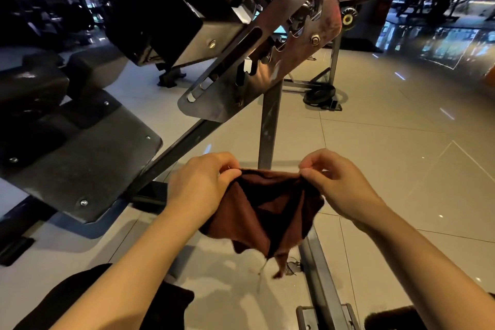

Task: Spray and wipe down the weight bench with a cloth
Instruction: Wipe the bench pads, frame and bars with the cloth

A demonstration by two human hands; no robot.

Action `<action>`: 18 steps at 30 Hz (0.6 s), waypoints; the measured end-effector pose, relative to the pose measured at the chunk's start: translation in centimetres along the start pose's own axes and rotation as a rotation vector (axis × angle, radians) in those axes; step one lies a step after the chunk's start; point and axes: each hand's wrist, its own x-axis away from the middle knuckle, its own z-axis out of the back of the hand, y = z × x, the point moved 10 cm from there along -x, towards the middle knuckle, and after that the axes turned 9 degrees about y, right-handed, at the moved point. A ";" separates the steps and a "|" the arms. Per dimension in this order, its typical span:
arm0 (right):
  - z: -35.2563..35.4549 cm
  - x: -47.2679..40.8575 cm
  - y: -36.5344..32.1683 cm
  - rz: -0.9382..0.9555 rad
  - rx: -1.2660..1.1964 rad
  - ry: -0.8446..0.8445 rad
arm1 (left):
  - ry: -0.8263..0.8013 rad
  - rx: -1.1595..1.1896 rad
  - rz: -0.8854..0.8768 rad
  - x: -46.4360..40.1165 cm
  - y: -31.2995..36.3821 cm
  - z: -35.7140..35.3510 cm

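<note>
Far left: the bench's black seat pad (pixel 77 158) sits tilted, its underside board showing screws at the corners, with darker padded rollers (pixel 32 83) behind it. The bench's steel adjustment plate (pixel 241 69), slotted and bolted, runs diagonally up to the right above the seat pad, carried on an upright post (pixel 269 126). All of it stands on a pale tiled floor (pixel 401 142).

My left hand (pixel 201 185) is held in front of me, low centre, fingers curled, pinching the upper left edge of the brown cloth (pixel 267 211) between thumb and fingertips.

The cloth hangs between both hands, stretched along its top edge and sagging below into folds, with a frayed corner and a loose thread dangling at the bottom. It is in the air, just in front of the post's base, and touches no part of the bench.

My right hand (pixel 340 182) pinches the upper right edge of the cloth, thumb and forefinger closed on the hem, the other fingers loosely curled.

Lower right: a grey steel base rail (pixel 321 276) of the bench frame runs along the floor beneath the cloth. Far right background: other gym machines, blurred.
</note>
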 end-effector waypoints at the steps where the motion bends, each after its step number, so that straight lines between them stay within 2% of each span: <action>1: -0.5 0.1 0.4 -0.014 0.001 -0.079 | -0.007 -0.014 -0.010 0.0 -0.1 -0.1; 5: -2.6 1.8 0.4 0.018 0.062 -0.362 | -0.090 0.251 0.005 -0.2 -0.8 -1.2; 7: -3.1 2.5 0.4 0.073 0.181 -0.420 | -0.092 0.299 -0.055 -0.2 -0.6 -0.9; 10: -2.9 2.8 0.8 0.113 0.376 -0.395 | -0.130 0.366 -0.172 0.2 0.7 -0.4; 13: -2.4 3.0 1.2 0.145 0.462 -0.387 | -0.135 0.403 -0.269 0.6 1.5 0.1; 15: -1.8 3.3 0.0 0.248 0.438 -0.344 | -0.182 0.458 -0.340 1.1 2.4 0.4; 18: -1.2 4.4 -3.1 0.394 0.280 -0.269 | -0.307 0.537 -0.485 3.0 4.4 0.3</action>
